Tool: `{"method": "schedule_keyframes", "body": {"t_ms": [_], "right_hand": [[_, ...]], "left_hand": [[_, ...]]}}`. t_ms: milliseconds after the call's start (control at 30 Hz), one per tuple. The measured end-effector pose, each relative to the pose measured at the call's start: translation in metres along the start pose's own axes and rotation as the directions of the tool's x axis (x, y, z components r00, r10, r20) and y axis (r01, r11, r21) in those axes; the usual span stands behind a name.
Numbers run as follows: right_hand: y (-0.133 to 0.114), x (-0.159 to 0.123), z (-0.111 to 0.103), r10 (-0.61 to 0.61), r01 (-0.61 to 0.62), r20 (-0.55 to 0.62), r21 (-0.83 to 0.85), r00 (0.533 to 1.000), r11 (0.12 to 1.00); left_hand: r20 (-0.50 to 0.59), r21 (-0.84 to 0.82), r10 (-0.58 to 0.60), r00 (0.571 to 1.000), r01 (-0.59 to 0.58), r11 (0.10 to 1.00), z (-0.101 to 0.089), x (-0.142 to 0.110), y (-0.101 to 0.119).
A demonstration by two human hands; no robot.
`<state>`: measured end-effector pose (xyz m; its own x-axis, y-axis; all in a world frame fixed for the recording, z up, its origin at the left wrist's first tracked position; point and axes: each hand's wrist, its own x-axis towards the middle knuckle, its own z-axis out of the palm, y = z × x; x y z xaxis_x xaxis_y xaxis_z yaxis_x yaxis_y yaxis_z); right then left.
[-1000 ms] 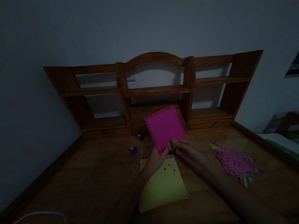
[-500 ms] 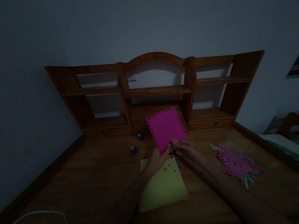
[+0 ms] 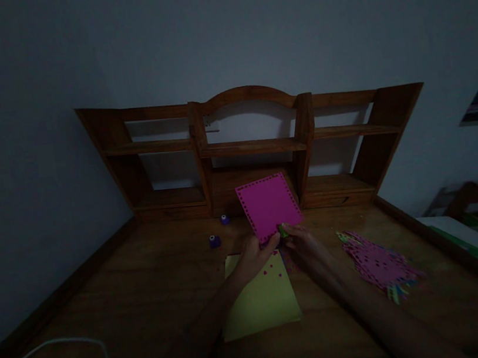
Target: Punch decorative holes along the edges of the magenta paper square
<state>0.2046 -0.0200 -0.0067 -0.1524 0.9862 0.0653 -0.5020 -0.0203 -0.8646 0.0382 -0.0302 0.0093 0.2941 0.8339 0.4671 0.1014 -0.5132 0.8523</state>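
A pink square of paper [image 3: 268,206] with small holes punched along its edges stands tilted above the desk. My left hand [image 3: 254,257] pinches its lower edge. My right hand [image 3: 302,244] is closed on a small green punch [image 3: 282,231] clamped at the paper's lower right edge. Under both hands lies a yellow sheet [image 3: 261,297] dotted with tiny pink cut-outs.
A pile of punched pink papers [image 3: 380,266] lies to the right. Two small purple punches [image 3: 214,241] sit at the back left, near a wooden shelf unit [image 3: 252,147] against the wall. A white cable [image 3: 50,353] curls at the near left of the wooden desk [image 3: 127,301].
The pink paper and both hands have shifted slightly right and down in view. The grip looks the same.
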Motion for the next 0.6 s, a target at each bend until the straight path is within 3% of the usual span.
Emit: {"method": "schedule_keyframes", "body": {"t_ms": [200, 400, 600], "right_hand": [[-0.0023, -0.0003, -0.0028, -0.008, 0.009, 0.031, -0.012, 0.999, 1.0], [0.0019, -0.0013, 0.0018, -0.009, 0.009, 0.042, -0.016, 0.999, 1.0], [0.0008, -0.0032, 0.0032, 0.012, -0.011, 0.055, -0.013, 0.998, 1.0]], "left_hand": [[-0.11, -0.039, -0.088, 0.99, 0.084, 0.996, -0.0068, -0.002, 0.0124], [-0.071, -0.181, -0.167, 0.983, 0.152, 0.972, -0.0049, 0.002, 0.0038], [-0.065, -0.234, -0.157, 0.985, 0.138, 0.962, -0.0045, -0.0009, 0.0113]]}}
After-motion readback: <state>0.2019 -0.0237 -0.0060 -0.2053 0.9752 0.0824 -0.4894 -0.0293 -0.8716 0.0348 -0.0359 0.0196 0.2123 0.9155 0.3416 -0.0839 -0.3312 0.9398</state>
